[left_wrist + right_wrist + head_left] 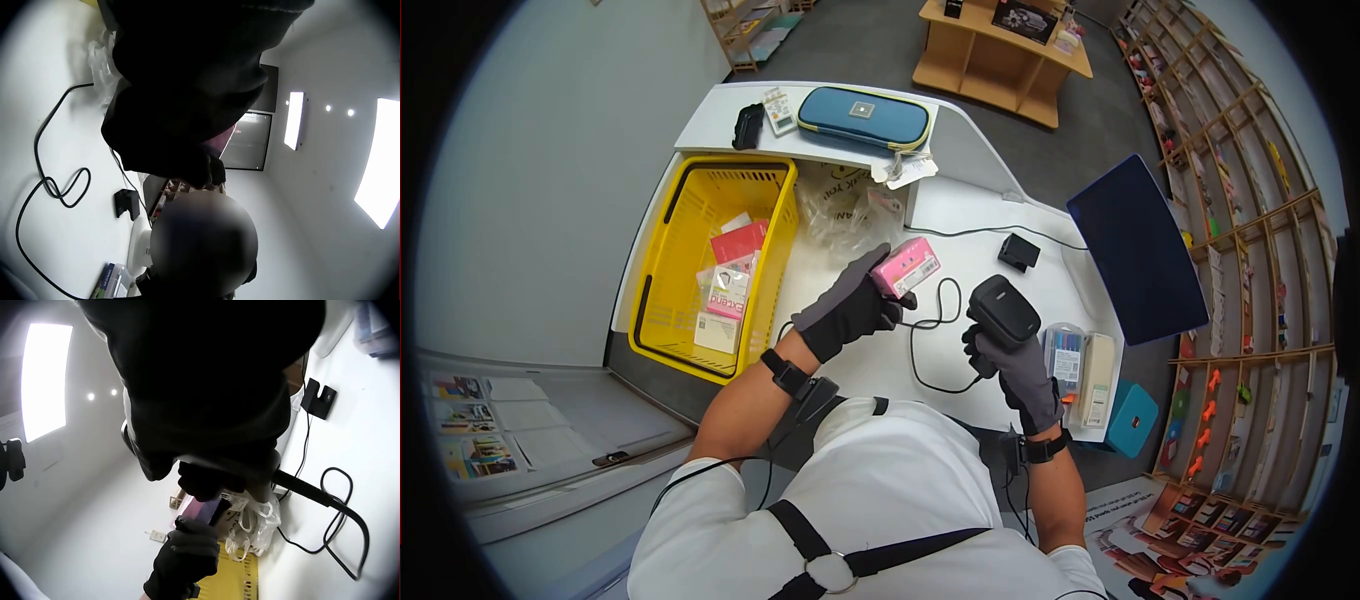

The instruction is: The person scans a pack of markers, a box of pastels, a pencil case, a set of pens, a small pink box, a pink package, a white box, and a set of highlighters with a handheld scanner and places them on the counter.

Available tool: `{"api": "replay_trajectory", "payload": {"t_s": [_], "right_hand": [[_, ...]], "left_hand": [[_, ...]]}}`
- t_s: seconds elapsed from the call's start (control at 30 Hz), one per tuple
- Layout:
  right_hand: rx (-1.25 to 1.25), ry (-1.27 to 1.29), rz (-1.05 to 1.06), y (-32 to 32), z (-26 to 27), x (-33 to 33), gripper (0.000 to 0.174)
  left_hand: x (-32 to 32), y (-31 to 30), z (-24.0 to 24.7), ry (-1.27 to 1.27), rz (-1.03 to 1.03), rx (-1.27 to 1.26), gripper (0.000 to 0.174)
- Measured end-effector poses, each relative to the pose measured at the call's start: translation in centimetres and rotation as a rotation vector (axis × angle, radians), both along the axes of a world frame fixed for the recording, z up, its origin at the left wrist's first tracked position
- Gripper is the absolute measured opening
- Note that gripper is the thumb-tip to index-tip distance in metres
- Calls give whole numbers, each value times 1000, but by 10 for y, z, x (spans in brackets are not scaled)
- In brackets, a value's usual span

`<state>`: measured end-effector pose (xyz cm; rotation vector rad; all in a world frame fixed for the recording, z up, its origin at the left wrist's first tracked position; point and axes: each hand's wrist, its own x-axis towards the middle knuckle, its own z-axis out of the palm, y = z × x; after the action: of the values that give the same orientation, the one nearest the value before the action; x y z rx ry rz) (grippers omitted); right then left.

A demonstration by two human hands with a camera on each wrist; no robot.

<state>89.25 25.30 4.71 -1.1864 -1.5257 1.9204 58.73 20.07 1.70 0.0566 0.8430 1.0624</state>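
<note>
In the head view my gloved left hand (845, 308) grips a small pink box (908, 266) whose barcode label faces the right side. My gloved right hand (1018, 378) holds a black handheld barcode scanner (1005, 308), its head raised over the white counter (855, 375). A black cable (913, 362) runs from the scanner's handle and loops on the counter. Box and scanner head stand apart, at a short distance. The right wrist view shows the left hand (184, 562) with the pink box (199, 511) beyond the right hand, which hides most of the scanner.
A yellow basket (780, 255) with several packages stands left. Behind the hands lie a clear plastic bag (840, 215) and a black scanner stand (1019, 252). A blue zip case (864, 120) sits on the raised ledge. A monitor (1138, 250) and a pen set (1063, 358) are right.
</note>
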Motion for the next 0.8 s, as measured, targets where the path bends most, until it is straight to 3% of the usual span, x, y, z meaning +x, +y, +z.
{"api": "replay_trajectory", "payload": {"t_s": [0.13,0.4,0.8], "right_hand": [[-7,-158,75,0,7,1,28],[114,-63,38,-5,-2,4,20],[182,-136,95,-6,1,6,27]], "left_hand": [[-5,2,1,107,8,-5,56],[-14,3,5,149,55,36,50],[-17,-1,9,222,46,54,50]]}}
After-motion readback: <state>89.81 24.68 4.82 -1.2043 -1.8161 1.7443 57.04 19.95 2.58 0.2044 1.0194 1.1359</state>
